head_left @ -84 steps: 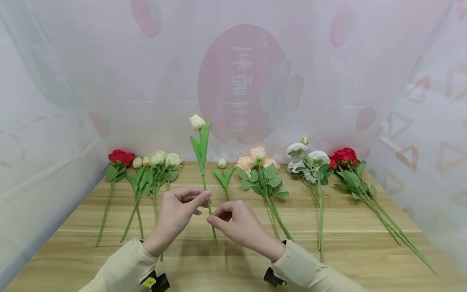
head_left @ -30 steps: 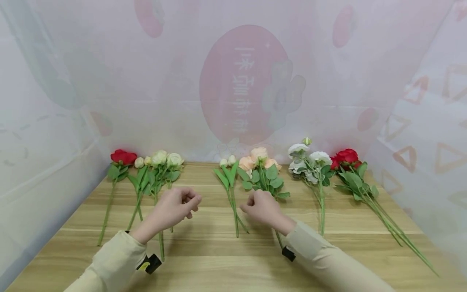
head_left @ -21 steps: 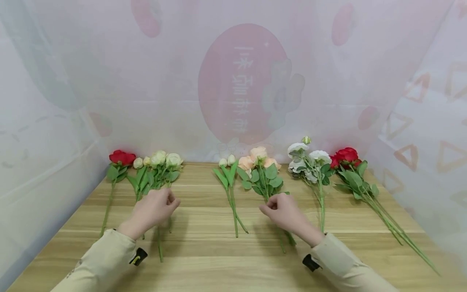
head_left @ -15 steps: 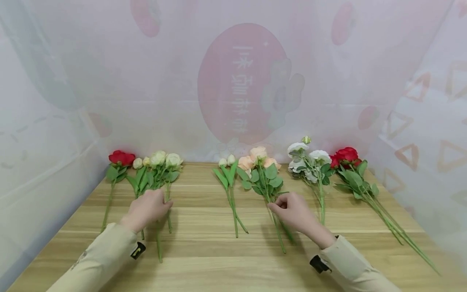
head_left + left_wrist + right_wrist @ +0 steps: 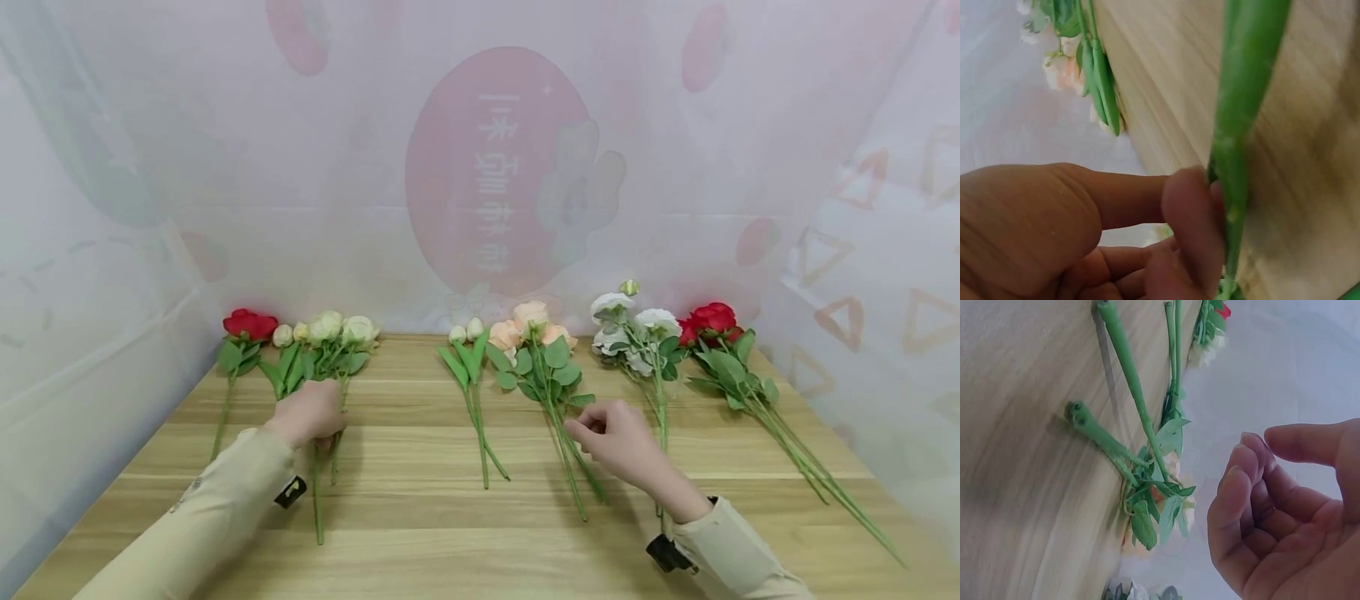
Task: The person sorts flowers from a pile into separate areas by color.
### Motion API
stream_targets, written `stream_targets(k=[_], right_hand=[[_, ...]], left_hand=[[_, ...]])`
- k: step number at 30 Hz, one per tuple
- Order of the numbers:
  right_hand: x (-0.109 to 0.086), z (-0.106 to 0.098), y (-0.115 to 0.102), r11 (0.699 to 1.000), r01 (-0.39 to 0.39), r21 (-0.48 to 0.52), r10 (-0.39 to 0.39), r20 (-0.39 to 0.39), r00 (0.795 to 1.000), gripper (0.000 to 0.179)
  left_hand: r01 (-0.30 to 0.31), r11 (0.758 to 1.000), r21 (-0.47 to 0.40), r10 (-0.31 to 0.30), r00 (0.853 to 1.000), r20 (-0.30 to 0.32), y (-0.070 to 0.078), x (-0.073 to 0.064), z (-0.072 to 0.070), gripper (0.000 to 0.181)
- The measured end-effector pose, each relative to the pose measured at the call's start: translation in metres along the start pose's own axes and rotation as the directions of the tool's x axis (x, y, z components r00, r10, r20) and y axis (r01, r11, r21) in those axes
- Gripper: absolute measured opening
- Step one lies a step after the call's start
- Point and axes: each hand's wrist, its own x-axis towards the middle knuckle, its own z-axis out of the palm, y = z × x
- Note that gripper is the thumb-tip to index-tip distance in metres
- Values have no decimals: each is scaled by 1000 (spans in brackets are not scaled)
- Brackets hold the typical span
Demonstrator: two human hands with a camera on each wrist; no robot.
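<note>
My left hand (image 5: 309, 412) is low over the left group of flowers and pinches a green stem (image 5: 1250, 69) of the cream roses (image 5: 358, 332); its fingertips are partly hidden in the head view. Two lower stem ends show below that hand. My right hand (image 5: 621, 442), loosely curled with nothing in it, hovers just right of the peach roses' stems (image 5: 568, 467). The peach roses (image 5: 531, 315) lie heads to the back. Between the hands, two white tulips (image 5: 475, 328) lie with crossed stems.
A red flower (image 5: 250, 323) and a cream tulip (image 5: 282, 335) lie at far left. White flowers (image 5: 657, 323) and red flowers (image 5: 712, 318) lie at right on the wooden table (image 5: 420, 550). A printed cloth (image 5: 337, 167) hangs behind.
A tulip held earlier in both hands now lies beside the other tulip. My left hand moved left and took the cream rose stem, which shifted slightly; my right hand moved right.
</note>
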Motion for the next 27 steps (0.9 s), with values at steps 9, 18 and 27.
stream_targets(k=[9,18,27], right_hand=[[0,-8,3,999,-4,-31,4,-21,1000,28],[0,-9,4,1000,-8,-29,7,-16,1000,28],[1,-10,-4,1000,-28,-4,28,-12,1000,24]], left_hand=[[-43,978,-204,34,998,-48,-18,-6,-9,36],[-135,964,-229,98,981,-166,-9,-25,-26,39],[-245,894,-376,136,947,-292,29,-38,-20,22]])
